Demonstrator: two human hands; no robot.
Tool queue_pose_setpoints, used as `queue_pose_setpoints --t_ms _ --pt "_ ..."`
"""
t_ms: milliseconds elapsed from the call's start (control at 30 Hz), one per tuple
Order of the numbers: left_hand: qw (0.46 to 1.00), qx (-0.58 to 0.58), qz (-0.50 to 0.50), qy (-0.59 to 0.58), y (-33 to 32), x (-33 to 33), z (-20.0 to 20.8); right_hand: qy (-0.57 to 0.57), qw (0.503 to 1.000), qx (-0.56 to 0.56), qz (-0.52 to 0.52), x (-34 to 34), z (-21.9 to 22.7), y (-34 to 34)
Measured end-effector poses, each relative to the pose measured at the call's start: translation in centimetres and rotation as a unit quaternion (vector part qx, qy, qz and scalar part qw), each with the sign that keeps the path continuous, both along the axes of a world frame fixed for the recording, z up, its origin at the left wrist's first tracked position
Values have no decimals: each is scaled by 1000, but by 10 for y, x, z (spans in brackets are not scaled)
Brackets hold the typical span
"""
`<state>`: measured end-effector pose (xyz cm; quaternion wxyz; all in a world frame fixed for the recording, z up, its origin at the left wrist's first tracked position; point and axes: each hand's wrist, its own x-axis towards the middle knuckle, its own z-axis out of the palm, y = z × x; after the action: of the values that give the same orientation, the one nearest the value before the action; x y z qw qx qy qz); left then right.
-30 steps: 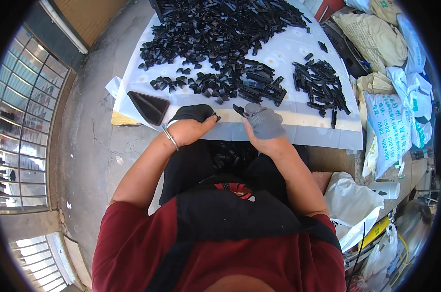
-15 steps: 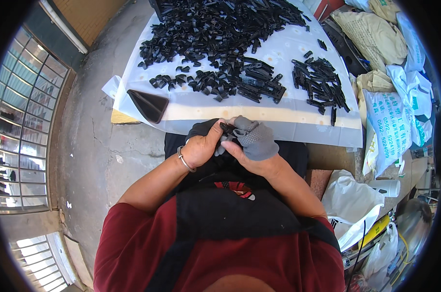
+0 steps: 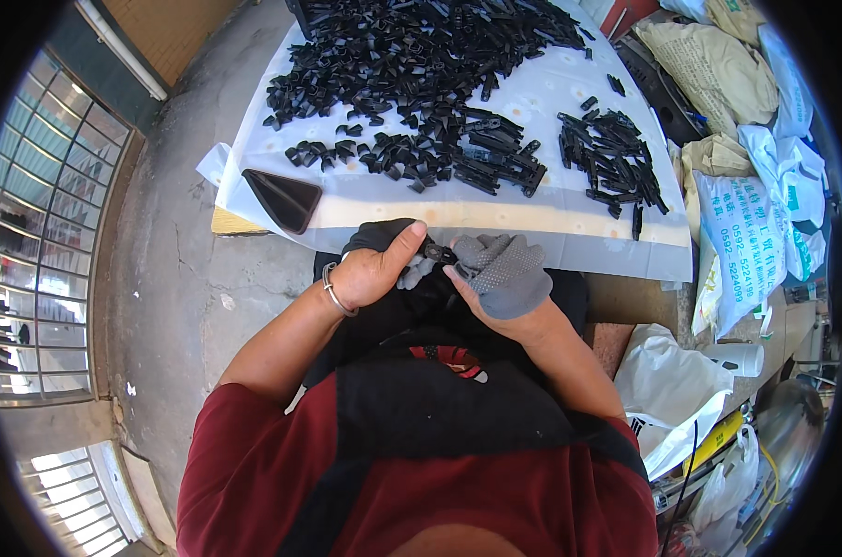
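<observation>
Close to my body, at the table's front edge, both hands are closed around a small black plastic part [image 3: 435, 252]. My left hand [image 3: 381, 269], in a dark glove with the thumb bare, pinches its left end. My right hand [image 3: 502, 276], in a grey dotted glove with a bare thumb, grips its right end. The fingers cover most of the part, so its exact shape is hidden. Beyond the hands lie short curved black pieces [image 3: 407, 160] and a cluster of long narrow black parts [image 3: 500, 153].
A big heap of black pieces [image 3: 374, 65] covers the far side of the white-covered table [image 3: 569, 218]. At right lies a separate pile of long black parts [image 3: 611, 158]. A dark phone-like slab [image 3: 286, 200] rests near the left corner. Sacks [image 3: 709, 70] crowd the right side.
My hands have drawn slightly apart, the left leftward and the right rightward, showing more of the black part between them. The piles on the table look the same.
</observation>
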<state>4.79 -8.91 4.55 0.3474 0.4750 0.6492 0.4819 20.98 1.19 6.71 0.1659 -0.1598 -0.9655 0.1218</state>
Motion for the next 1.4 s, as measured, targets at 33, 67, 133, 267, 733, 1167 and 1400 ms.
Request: queue_pose_setpoints --t_ms 33,67,133,267,733,1167,1400 --pt "1000 -13 -4 20 0 -2 -1 -13 999 53 -4 0 0 -1" --pt "1000 -13 -4 20 0 -2 0 -13 999 52 -4 -1 -2 -1" --pt "999 -15 -17 40 0 -3 1 -5 993 114 -1 -1 -8 -2" --pt "995 -22 -33 86 2 3 0 -35 996 85 -13 -4 -10 -8" --pt "903 -74 89 414 40 -41 -29 -7 995 29 -90 -19 -29 54" --pt "880 -27 83 467 60 -34 -42 -68 984 114 -117 -45 -38 69" --pt "901 17 120 416 33 -42 -46 -33 989 112 -86 -35 -45 68"
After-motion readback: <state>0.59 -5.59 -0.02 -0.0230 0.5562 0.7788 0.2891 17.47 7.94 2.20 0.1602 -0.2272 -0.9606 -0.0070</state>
